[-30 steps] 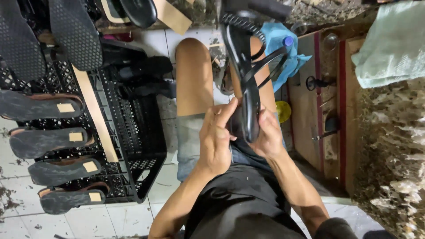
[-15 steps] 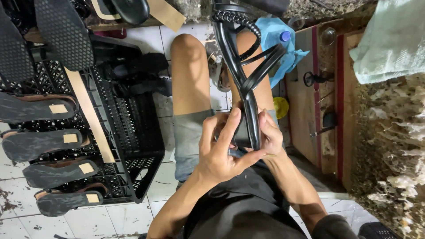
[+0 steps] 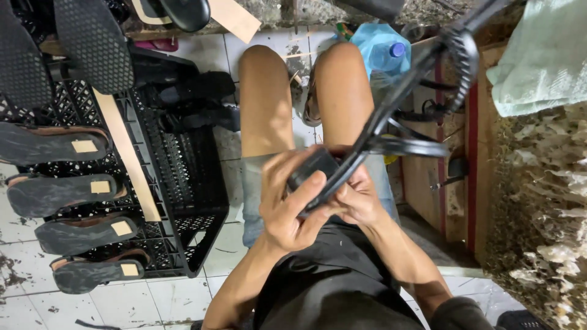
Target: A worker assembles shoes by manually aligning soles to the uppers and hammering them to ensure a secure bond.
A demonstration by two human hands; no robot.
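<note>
A black strappy sandal is held over my lap, its heel end in my hands and its toe end tilted up toward the upper right. My left hand wraps the heel from the left, thumb pressed on top. From the right and underneath, my right hand grips the same end, fingers curled around the sole edge. Thin black straps hang off the sandal's side. My bare knees sit below the sandal.
A black plastic crate stands at left, with several dark sandal soles lying across it and a wooden strip. A blue plastic bag with a bottle lies past my knees. A wooden bench and a green cloth are at right.
The sandal has swung from pointing straight away to tilting toward the upper right. Both hands shifted their grip down onto its heel end.
</note>
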